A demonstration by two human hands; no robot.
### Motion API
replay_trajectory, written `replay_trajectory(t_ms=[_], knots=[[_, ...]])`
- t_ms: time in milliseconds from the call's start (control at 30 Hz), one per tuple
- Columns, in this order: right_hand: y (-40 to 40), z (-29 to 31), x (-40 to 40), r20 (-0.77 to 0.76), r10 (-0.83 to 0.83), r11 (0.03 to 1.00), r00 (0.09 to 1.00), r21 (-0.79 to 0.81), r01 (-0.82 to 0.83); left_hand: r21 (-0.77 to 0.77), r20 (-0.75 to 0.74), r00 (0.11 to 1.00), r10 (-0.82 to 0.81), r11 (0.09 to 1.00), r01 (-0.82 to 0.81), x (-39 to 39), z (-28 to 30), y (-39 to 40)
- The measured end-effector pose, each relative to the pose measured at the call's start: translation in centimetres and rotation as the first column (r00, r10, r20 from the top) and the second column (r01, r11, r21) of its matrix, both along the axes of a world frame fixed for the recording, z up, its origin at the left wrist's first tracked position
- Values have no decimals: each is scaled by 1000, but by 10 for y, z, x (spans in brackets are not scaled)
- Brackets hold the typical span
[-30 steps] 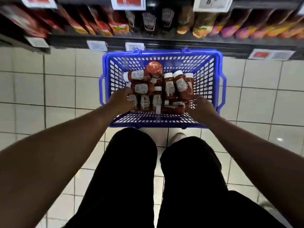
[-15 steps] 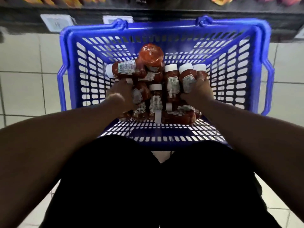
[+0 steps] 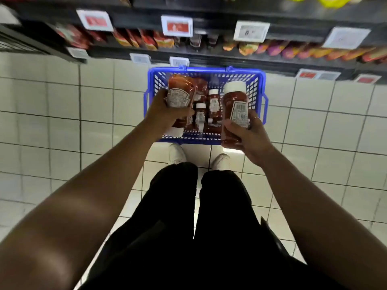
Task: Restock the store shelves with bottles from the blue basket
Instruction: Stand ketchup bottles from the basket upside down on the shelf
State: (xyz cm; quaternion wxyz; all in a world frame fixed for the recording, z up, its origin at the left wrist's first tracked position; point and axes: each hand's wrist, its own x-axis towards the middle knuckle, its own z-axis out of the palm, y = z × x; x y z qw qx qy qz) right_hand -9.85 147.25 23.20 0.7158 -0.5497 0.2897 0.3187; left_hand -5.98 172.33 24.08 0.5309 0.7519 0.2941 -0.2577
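The blue basket [image 3: 257, 84] stands on the tiled floor in front of my feet, below the shelves. Several red ketchup bottles [image 3: 214, 102] with white caps lie inside it. My left hand [image 3: 161, 116] grips one ketchup bottle [image 3: 179, 95] above the basket's left side, cap end towards me. My right hand [image 3: 249, 136] grips a second ketchup bottle [image 3: 235, 109] above the basket's right side, its white cap pointing away from me. Both bottles are lifted clear of the pile.
Dark store shelves [image 3: 209, 56] run across the top, filled with sauce pouches and bottles, with price tags [image 3: 177, 26] along their edges. White floor tiles surround the basket. My black trousers and white shoes [image 3: 177, 153] are just behind it.
Both hands were reaching down among the bottles in the basket. Now each has lifted a ketchup bottle out, and my view has risen, so the shelves show again.
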Motion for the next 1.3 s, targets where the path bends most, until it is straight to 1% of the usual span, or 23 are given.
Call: replay_trajectory(t_ms=[100, 167, 267, 333, 400, 500, 567, 700, 833, 967, 1033, 1167, 1300], knots=[[4, 104, -2, 50, -53, 994, 997, 102, 48, -167, 89, 996, -7, 986, 22, 0, 117, -17], [5, 169, 2, 122, -74, 983, 990, 177, 52, -256, 158, 987, 15, 966, 26, 2, 192, -29], [2, 250, 13, 233, -120, 970, 965, 237, 63, -307, 273, 950, 153, 949, -65, 9, 286, -41], [-2, 297, 23, 304, -111, 971, 946, 237, 38, -387, 327, 913, 246, 916, -108, 14, 337, -44], [-4, 342, 37, 394, -93, 974, 914, 225, 2, -443, 394, 869, 299, 890, -106, 19, 383, -44], [-5, 403, 60, 556, -52, 986, 830, 159, -45, -450, 503, 804, 317, 890, -69, 27, 441, -40], [-2, 441, 73, 648, -3, 994, 762, 83, -67, -420, 580, 760, 293, 907, -28, 36, 475, -36], [8, 506, 99, 788, 43, 998, 614, -4, -64, -368, 703, 660, 264, 930, 21, 56, 536, -29], [20, 556, 120, 857, 40, 999, 514, -17, -50, -350, 778, 573, 258, 935, 54, 81, 578, -20], [33, 587, 139, 906, 69, 997, 417, -77, 1, -316, 838, 497, 226, 943, 104, 110, 605, 1], [39, 599, 151, 921, 78, 994, 381, -101, 39, -310, 854, 473, 214, 942, 132, 128, 615, 15], [57, 628, 182, 947, 87, 975, 311, -145, 166, -269, 881, 446, 155, 941, 204, 173, 638, 40], [69, 651, 222, 957, 55, 942, 284, -144, 303, -222, 906, 412, 99, 939, 263, 216, 656, 57]])
